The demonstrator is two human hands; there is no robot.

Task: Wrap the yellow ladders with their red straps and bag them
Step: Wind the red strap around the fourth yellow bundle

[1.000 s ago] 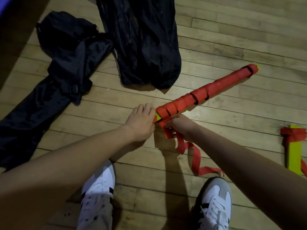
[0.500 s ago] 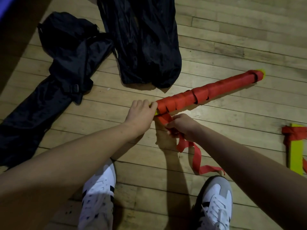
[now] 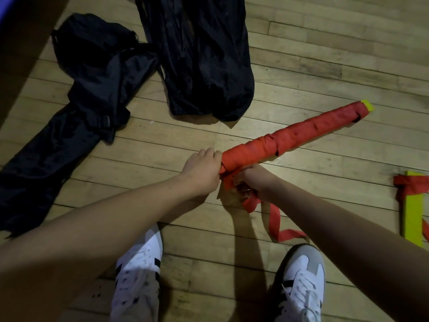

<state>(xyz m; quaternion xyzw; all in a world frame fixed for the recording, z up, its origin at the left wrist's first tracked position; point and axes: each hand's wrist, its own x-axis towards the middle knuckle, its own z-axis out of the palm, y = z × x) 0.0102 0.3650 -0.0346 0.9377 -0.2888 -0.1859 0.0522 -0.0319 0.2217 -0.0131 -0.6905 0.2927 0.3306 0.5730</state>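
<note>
A long bundle of yellow ladder rungs (image 3: 299, 131), wound almost fully in red strap, slants up to the right, its yellow tip showing at the far end. My left hand (image 3: 202, 168) grips the bundle's near end. My right hand (image 3: 253, 180) is just below that end and holds the loose red strap (image 3: 275, 219), whose tail curls down to the floor by my right shoe. A second yellow ladder piece (image 3: 414, 214) with red strap round it lies at the right edge.
Two black bags lie on the wooden floor: one long bag (image 3: 65, 117) at the left, another bag (image 3: 204, 63) at the top centre. My two white shoes (image 3: 139, 273) stand at the bottom. A dark wall edge runs along the top left.
The bundle has turned in my hands and its far end swung right and lower. The strap now covers the near end more smoothly, and less loose strap lies on the floor.
</note>
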